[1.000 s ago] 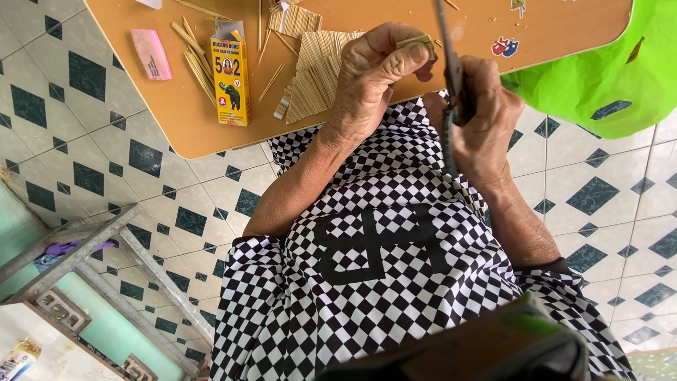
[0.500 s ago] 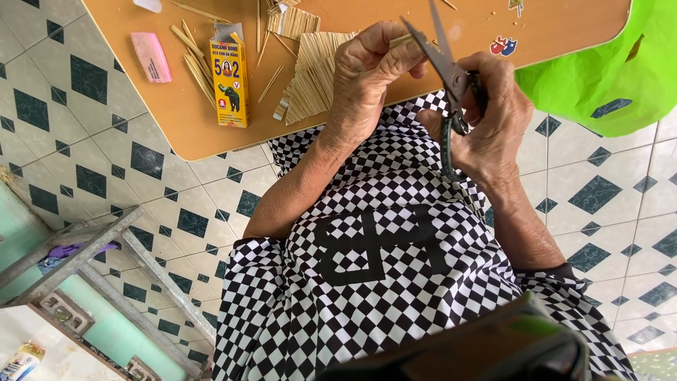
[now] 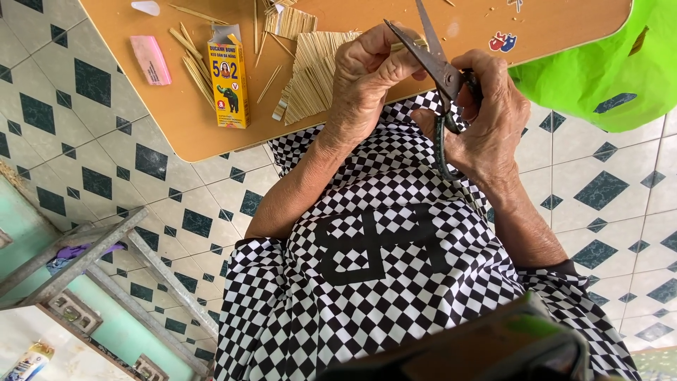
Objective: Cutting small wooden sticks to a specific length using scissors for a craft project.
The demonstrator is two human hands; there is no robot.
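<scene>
Two hands working above the wooden table (image 3: 197, 120): left hand (image 3: 367, 74) is pinching a thin stick (image 3: 402, 45) with fingers closed, right hand (image 3: 490, 116) is gripping scissors (image 3: 437, 67), blades open around it.

One pair of scissors (image 3: 434, 60), one glue box (image 3: 228, 83), one pink eraser (image 3: 150, 59), two hands.

Floor: white ceramic tiles with dark green diamond insets (image 3: 84, 152). Low tan wooden tabletop, rounded corner (image 3: 176, 120). Grey metal frame (image 3: 106, 247) beside pale green wall (image 3: 120, 328). Even daylight.
</scene>
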